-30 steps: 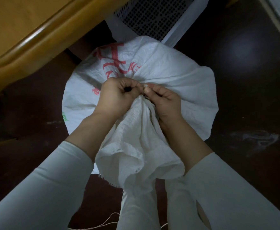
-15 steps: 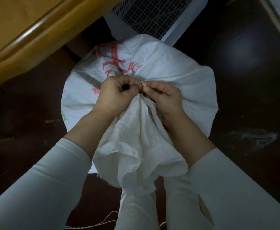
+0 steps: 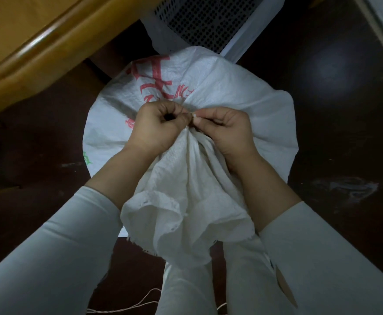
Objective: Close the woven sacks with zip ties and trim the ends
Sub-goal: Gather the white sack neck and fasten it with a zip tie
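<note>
**Sack neck closure: visibility and surroundings**

Hidden or unclear: only a small pale piece of the zip tie [image 3: 194,114] shows, between the two sets of fingertips; its strap is not visible, and whether it runs round the gathered neck [image 3: 192,144] cannot be told; a dark spot inside the left fist cannot be identified; the red print on the woven sack [image 3: 226,87] is partly covered by the hands and creased beyond reading; the sack's lower body is hidden beneath its own top.

Hands: the left hand [image 3: 161,130] is curled into a tight fist, thumb and forefinger closed on the pale piece; the right hand [image 3: 229,130] pinches the same piece with curled fingers; both rest on the neck at the sack's centre.

Surroundings: the sack stands on a dark floor [image 3: 336,123]; a wooden table edge [image 3: 38,53] lies to the upper left; a perforated white panel [image 3: 204,19] is just behind the sack; a thin string [image 3: 140,302] lies on the floor near the bottom edge; the loose fabric mouth falls between the pale sleeves [image 3: 49,258].
</note>
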Tool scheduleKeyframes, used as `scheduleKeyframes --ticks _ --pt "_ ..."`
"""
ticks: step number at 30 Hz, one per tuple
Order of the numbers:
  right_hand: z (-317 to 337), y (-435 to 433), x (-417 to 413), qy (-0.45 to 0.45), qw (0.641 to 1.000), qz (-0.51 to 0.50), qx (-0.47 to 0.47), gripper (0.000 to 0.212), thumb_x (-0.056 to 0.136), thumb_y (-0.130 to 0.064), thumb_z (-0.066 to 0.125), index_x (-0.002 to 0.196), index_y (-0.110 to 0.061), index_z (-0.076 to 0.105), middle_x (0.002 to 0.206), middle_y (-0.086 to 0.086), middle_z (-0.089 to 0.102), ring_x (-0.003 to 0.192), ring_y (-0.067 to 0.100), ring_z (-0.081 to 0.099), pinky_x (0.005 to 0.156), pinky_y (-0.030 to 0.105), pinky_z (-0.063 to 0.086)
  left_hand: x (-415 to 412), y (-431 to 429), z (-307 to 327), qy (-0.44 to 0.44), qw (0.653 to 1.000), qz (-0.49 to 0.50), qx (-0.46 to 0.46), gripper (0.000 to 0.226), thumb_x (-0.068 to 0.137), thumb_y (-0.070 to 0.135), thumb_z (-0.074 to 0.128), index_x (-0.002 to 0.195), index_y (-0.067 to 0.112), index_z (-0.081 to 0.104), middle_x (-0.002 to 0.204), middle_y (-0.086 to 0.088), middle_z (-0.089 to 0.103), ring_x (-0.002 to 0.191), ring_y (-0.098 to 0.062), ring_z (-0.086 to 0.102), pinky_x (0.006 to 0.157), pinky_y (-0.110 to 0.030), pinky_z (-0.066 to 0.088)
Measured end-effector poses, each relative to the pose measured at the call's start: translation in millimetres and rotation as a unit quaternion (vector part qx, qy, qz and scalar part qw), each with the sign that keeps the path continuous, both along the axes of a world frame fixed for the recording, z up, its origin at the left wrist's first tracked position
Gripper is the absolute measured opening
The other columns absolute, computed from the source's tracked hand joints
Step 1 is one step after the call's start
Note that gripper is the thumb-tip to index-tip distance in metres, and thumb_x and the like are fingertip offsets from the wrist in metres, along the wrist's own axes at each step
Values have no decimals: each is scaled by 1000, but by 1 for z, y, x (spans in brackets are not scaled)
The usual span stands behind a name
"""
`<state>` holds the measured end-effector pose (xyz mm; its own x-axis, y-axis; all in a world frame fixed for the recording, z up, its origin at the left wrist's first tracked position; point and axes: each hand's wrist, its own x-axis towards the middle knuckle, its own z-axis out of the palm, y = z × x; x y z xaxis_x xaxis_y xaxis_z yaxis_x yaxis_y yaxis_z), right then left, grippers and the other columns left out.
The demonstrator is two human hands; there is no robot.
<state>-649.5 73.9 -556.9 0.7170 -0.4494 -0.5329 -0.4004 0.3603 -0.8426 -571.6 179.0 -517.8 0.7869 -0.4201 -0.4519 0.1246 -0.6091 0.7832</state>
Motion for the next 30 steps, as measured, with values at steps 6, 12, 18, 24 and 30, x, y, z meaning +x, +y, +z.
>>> scheduleKeyframes --ticks 6,12,18,24,30 --pt "3 -4 1 0 999 22 -34 10 78 4 68 87 2 70 80 10 70 74 14 66 80 29 56 0 0 1 -4 1000 -12 0 7 84 6 64 86 5 70 80 -9 66 77 -18 61 81 -33 52" --pt "4 -6 2 -5 997 33 -68 13 76 4 69 89 2 72 84 10 71 74 11 67 80 27 55 0 -2 3 -17 1000 -12 -4 10 85 4 63 89 10 69 75 0 64 75 -14 61 82 -31 51" --pt "4 -3 -5 11 999 -30 44 20 76 5 69 96 4 69 99 20 70 92 24 67 93 36 52 -1 -2 5 -9 1000 -15 -14 12 84 6 65 93 13 69 79 -6 67 83 -22 65 86 -34 52" --pt "6 -3 -6 17 995 -49 81 21 76 5 69 97 2 69 99 20 70 94 25 67 92 34 53 -2 -4 4 -7 1000 -23 -15 15 84 4 64 95 15 68 79 1 67 80 -16 64 86 -30 52" --pt "5 -4 -9 8 996 -43 76 13 78 3 68 87 -6 72 79 1 73 81 12 69 82 23 55 -3 -3 1 3 1000 8 -13 12 85 6 64 95 8 70 81 -5 69 79 -16 64 83 -29 52"
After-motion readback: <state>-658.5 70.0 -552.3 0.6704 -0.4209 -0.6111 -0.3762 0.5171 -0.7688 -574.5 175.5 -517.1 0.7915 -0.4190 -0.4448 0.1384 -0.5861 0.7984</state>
